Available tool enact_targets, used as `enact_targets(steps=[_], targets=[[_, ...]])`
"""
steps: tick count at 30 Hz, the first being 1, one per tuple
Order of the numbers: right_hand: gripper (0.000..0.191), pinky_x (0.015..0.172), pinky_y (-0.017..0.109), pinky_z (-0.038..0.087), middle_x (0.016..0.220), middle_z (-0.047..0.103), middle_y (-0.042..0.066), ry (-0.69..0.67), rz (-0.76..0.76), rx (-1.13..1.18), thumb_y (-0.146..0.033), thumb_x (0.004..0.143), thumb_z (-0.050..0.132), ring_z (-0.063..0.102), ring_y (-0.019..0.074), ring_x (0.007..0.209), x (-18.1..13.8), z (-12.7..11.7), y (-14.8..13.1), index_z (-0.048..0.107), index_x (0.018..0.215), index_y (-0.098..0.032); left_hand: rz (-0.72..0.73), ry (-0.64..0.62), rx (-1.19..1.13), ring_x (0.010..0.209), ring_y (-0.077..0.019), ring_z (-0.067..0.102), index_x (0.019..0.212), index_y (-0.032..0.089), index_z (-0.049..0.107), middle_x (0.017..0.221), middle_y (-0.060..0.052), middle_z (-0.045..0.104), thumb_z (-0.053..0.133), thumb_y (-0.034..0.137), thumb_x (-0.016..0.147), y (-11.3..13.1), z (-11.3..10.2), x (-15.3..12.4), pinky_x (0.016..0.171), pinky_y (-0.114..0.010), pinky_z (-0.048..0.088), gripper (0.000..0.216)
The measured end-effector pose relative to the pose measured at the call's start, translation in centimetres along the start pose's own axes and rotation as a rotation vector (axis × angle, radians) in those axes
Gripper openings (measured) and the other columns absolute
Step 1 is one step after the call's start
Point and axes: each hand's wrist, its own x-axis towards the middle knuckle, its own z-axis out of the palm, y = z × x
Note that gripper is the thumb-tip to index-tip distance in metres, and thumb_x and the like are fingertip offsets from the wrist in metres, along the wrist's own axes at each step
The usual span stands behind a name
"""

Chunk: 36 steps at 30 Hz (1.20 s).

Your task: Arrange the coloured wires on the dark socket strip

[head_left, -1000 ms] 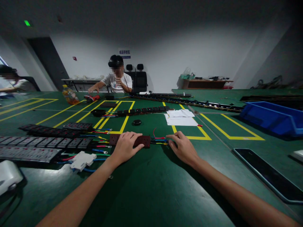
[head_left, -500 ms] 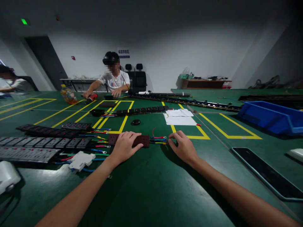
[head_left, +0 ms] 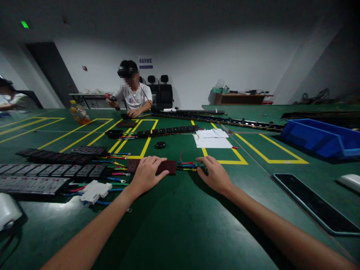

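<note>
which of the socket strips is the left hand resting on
The short dark-red strip under the left hand, with coloured wires at its right end. The grey strips and black strips lie apart, further left.

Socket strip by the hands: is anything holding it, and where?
The left hand lies palm-down across the middle of the dark red socket strip; the right hand touches the coloured wires at its right end.

The left hand (head_left: 147, 173) lies flat, the right hand (head_left: 215, 174) arched.
</note>
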Motion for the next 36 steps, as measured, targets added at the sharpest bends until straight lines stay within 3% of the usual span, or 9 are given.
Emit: enact_targets(steps=[6,14,26,36], targets=[[0.026,0.088,0.041,0.05,0.109,0.064,0.011,-0.06,-0.048,-0.067,-0.027,0.097,0.055,0.061,0.0266,0.101,0.05,0.23,0.0,0.068,0.118,-0.021,0.007,0.014,0.005,0.111,-0.0293,0.061,0.134,0.022,0.06,0.12,-0.009,0.068,0.059,0.05,0.097,-0.09,0.18,0.02,0.098,-0.049,0.046,0.046],[0.013,0.081,0.039,0.048,0.096,0.066,0.008,0.019,0.014,-0.005,-0.021,0.092,0.054,0.06,0.0255,0.091,0.01,0.15,0.34,0.061,0.104,-0.02,0.001,0.004,-0.008,0.112,-0.0289,0.06,0.135,0.023,0.06,0.122,-0.009,0.068,0.058,0.05,0.097,-0.09,0.05,-0.01,0.1,-0.049,0.045,0.046],[0.025,0.082,0.038,0.052,0.099,0.066,0.009,0.038,-0.081,0.095,-0.011,0.087,0.054,0.061,0.0242,0.093,-0.05,0.13,0.22,0.063,0.107,-0.022,0.004,0.017,-0.025,0.111,-0.0292,0.061,0.134,0.023,0.06,0.122,-0.009,0.068,0.058,0.05,0.097,-0.05,-0.06,-0.01,0.099,-0.05,0.046,0.046],[0.011,0.079,0.038,0.052,0.093,0.066,0.007,0.045,-0.085,0.078,-0.019,0.097,0.055,0.061,0.0238,0.089,-0.15,0.36,0.49,0.065,0.101,-0.022,0.0,0.005,-0.013,0.112,-0.0291,0.06,0.133,0.024,0.061,0.122,-0.009,0.068,0.058,0.05,0.097,-0.05,-0.05,-0.06,0.099,-0.049,0.045,0.045]])
